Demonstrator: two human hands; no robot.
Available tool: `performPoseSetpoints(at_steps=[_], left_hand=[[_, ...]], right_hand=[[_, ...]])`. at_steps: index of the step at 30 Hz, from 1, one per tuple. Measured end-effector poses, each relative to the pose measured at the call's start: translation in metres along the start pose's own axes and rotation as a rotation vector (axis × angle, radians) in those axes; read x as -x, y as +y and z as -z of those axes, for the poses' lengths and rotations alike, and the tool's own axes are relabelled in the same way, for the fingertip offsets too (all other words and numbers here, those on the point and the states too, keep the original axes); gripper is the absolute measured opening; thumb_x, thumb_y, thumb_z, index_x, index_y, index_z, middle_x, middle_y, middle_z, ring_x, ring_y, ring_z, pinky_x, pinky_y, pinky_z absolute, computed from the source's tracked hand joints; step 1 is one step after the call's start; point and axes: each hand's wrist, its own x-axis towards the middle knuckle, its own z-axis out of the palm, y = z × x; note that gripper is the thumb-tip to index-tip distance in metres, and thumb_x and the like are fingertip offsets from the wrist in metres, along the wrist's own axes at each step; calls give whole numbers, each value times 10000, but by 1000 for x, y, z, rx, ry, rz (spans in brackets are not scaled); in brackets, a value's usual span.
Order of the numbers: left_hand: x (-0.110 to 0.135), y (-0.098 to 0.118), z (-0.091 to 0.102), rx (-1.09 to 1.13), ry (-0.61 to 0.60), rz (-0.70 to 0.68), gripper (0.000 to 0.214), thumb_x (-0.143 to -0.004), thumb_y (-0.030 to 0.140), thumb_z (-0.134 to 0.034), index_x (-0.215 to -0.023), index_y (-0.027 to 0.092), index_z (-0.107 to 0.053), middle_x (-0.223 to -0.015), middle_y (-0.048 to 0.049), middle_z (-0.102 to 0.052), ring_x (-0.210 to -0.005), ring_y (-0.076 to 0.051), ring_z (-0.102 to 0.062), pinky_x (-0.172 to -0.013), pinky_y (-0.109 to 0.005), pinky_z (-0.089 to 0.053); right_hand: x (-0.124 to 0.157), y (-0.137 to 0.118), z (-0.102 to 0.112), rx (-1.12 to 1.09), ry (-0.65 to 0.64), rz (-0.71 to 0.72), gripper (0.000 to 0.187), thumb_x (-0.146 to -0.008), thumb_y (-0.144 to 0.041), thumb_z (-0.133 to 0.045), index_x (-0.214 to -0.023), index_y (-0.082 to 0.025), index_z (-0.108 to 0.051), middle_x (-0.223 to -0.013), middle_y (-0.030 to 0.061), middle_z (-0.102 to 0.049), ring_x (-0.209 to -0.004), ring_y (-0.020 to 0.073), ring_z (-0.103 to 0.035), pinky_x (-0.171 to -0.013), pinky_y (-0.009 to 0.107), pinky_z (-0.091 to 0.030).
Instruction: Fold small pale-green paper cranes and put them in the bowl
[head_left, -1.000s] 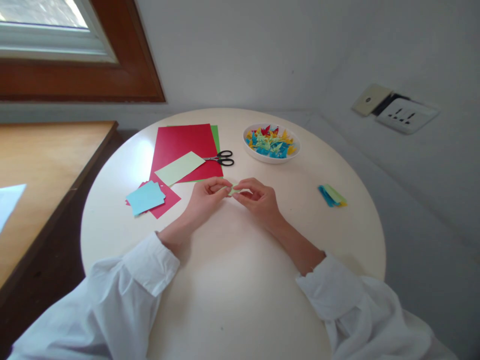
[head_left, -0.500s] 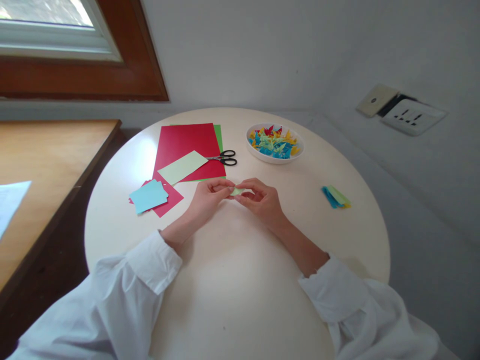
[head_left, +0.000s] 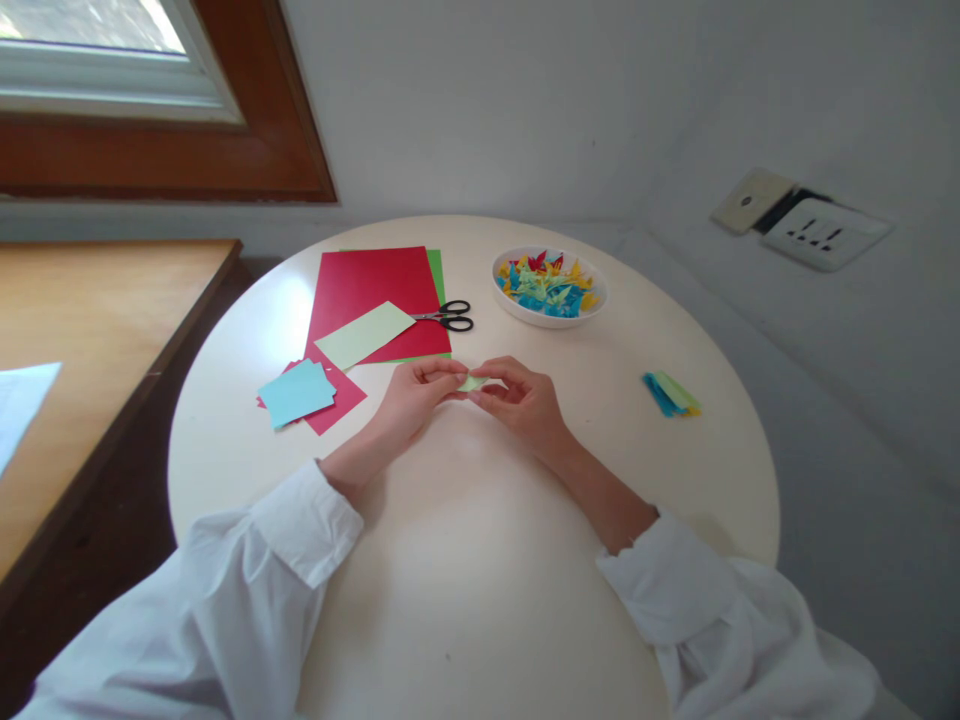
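A small light green folded paper (head_left: 472, 383) is pinched between my two hands over the middle of the table. My left hand (head_left: 420, 400) grips its left end with thumb and fingers. On the other end, the fingertips of my right hand (head_left: 525, 398) are closed. The fingers cover much of the paper, so its exact folds are hidden. Just beyond my hands lie scissors (head_left: 454, 316) with black handles, their blades partly under a pale green paper strip (head_left: 365, 334) on a large red sheet (head_left: 375, 285).
Light blue paper squares (head_left: 300, 393) lie on a red square (head_left: 339, 402) at the left. A white bowl (head_left: 551, 321) of small folded paper cranes stands at the back right. Folded coloured papers (head_left: 672, 393) rest on the right. The round table (head_left: 480, 560) meets the wall.
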Motion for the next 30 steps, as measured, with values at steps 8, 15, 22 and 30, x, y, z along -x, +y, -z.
performPoseSetpoints(at_steps=[8, 15, 22, 30], left_hand=[[0, 1, 0, 10, -8, 2, 143, -555, 195, -730, -662, 125, -666, -667, -3, -635, -644, -103, -601, -680, -258, -498], [1, 1, -1, -74, 1, -16, 185, -562, 240, -727, -688, 131, -648, -621, -1, -637, -611, -116, -602, -643, -258, -486], [2, -1, 2, -249, 13, -117, 176, -619, 266, -691, -733, 140, -646, -606, 6, -640, -557, -110, -576, -569, -231, -437], [4, 1, -1, -297, 6, -153, 163, -608, 257, -685, -719, 145, -648, -661, -10, -654, -604, -121, -587, -576, -227, -431]], right_hand=[[0, 0, 0, 12, 10, -11, 175, -640, -264, -723, -802, -219, -675, -853, 11, -602, -812, 134, -587, -707, 281, -530], [0, 1, -1, -5, 17, -29, 162, -634, -247, -706, -783, -217, -651, -830, 6, -605, -812, 136, -589, -705, 279, -524], [-1, 3, -3, -25, 42, -62, 146, -614, -230, -691, -743, -207, -628, -786, -2, -607, -790, 138, -588, -693, 277, -511], [0, 2, -5, 4, 53, -29, 115, -623, -277, -702, -690, -215, -632, -776, 4, -596, -775, 138, -577, -666, 273, -497]])
